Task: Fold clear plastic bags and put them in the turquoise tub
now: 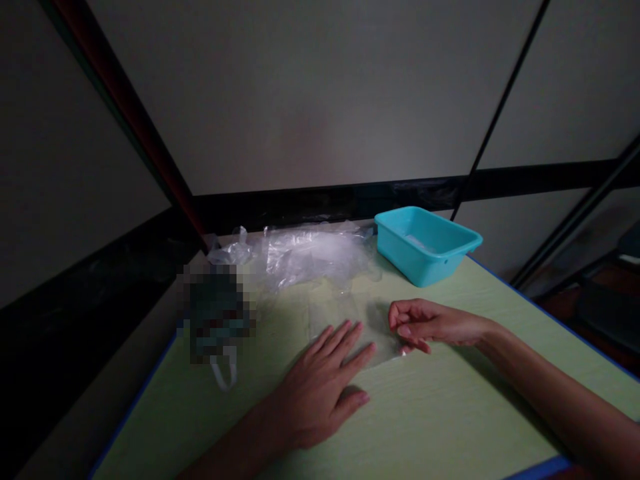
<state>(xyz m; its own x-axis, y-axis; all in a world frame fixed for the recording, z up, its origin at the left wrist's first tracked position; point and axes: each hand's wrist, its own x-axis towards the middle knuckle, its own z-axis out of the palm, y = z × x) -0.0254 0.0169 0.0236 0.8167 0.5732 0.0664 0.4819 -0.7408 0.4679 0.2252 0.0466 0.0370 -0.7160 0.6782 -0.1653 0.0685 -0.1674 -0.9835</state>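
A thin clear plastic bag point(383, 337) lies on the pale green table in front of me. My left hand point(325, 380) rests flat across its left side, palm down with the fingers spread. At the bag's right edge, my right hand point(420, 323) has its fingers curled in and the thumb close to them, gripping the film. The bag's corner glints just beneath those fingers. Behind both hands lies a crumpled heap of clear plastic bags point(320, 257).
A turquoise plastic basin point(415, 257) stands at the back right of the table point(430, 427). At the left sits a dark, pixelated item point(217, 317) with a pale loop point(225, 373) below it. Light panels with dark bands rise behind the table.
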